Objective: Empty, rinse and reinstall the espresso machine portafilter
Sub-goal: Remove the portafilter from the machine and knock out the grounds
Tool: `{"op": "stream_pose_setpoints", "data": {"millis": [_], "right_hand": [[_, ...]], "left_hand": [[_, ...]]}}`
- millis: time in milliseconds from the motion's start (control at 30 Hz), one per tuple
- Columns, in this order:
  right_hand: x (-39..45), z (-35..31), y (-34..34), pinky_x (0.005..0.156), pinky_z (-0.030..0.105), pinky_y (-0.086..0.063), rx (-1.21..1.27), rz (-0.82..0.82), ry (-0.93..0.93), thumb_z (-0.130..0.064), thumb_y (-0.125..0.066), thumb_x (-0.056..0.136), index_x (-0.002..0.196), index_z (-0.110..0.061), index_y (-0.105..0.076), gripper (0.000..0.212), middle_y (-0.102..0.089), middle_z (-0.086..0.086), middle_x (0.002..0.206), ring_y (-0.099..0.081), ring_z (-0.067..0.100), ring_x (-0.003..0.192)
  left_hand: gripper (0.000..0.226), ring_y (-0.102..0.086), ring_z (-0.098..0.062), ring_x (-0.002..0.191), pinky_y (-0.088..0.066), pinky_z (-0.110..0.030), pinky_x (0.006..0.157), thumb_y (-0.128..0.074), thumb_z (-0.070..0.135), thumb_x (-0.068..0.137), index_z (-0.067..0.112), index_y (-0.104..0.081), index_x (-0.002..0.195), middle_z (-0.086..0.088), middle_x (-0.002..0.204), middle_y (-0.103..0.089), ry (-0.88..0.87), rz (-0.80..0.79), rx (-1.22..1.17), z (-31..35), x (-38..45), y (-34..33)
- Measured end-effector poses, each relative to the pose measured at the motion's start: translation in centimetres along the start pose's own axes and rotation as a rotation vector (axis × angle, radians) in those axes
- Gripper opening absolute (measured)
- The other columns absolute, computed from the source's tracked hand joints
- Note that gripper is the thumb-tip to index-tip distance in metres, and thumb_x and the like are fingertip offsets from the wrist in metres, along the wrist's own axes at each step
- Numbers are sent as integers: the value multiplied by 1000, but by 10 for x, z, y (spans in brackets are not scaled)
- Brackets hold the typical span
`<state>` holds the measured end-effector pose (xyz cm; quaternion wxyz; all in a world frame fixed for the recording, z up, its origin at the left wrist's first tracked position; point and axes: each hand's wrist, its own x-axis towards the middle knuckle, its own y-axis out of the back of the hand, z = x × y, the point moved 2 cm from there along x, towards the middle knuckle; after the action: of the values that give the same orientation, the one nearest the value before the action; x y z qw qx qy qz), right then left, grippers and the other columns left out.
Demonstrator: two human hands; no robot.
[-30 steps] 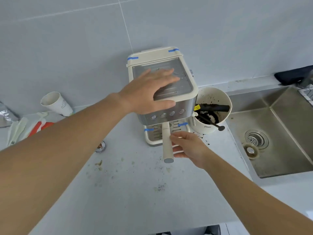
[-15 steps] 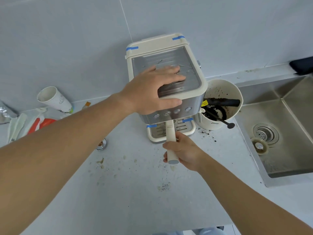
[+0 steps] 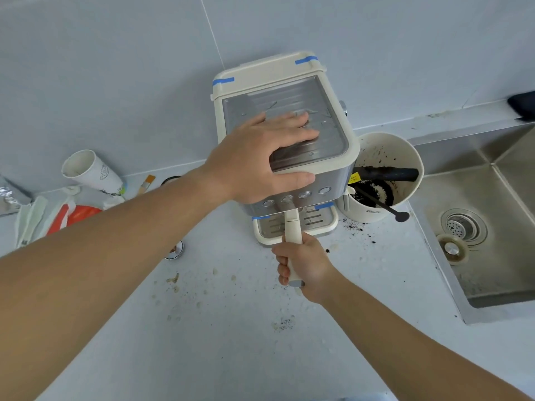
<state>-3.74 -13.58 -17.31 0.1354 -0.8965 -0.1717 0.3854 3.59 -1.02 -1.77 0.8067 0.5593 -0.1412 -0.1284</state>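
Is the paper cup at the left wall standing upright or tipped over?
Tipped. The paper cup lies tilted on the packets by the wall, its open mouth facing up and left toward the camera. Nothing visible inside.

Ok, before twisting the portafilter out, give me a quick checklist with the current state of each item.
1. Right hand closed around the portafilter handle: ok.
2. Left hand flat on top, bracing the espresso machine: ok.
3. Handle pointing straight out from the front: ok.
4. Knock bin beside the machine, open: ok.
5. Sink free for rinsing: ok.
6. Portafilter basket contents: cannot tell, hidden under the machine.
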Motion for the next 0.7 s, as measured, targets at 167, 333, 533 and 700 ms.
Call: {"op": "stream_pose_setpoints", "data": {"millis": [167, 333, 533, 700], "right_hand": [[0, 2, -4, 43, 26, -39, 2, 37, 37, 8, -57, 83, 79, -9, -48, 19, -44, 7, 55, -40, 19, 40], [4, 8, -18, 42, 26, -41, 47, 82, 46, 7, -57, 81, 81, -8, -48, 18, -45, 7, 56, -41, 20, 40], [9, 15, -36, 43, 28, -41, 153, 101, 71, 7, -56, 82, 83, -7, -47, 16, -46, 5, 55, -42, 19, 39], [16, 20, -52, 45, 29, -42, 273, 48, 87, 9, -55, 82, 84, -9, -47, 19, -46, 6, 58, -43, 20, 42]], "left_hand": [[69, -19, 1, 144, -8, -34, 120, -53, 65, 79, 38, -42, 141, 12, 157, -29, 5, -2, 12, 1, 0, -1], [69, -19, 2, 144, -8, -34, 120, -52, 66, 78, 39, -42, 141, 12, 157, -30, 7, 3, 4, 2, 0, -1], [70, -20, 3, 143, -9, -35, 120, -52, 67, 76, 39, -44, 140, 14, 156, -31, 8, 7, -18, 0, 1, 0], [68, -20, 5, 142, -9, -33, 120, -55, 65, 77, 40, -45, 139, 15, 156, -31, 4, 14, -28, 0, 0, 0]]}}
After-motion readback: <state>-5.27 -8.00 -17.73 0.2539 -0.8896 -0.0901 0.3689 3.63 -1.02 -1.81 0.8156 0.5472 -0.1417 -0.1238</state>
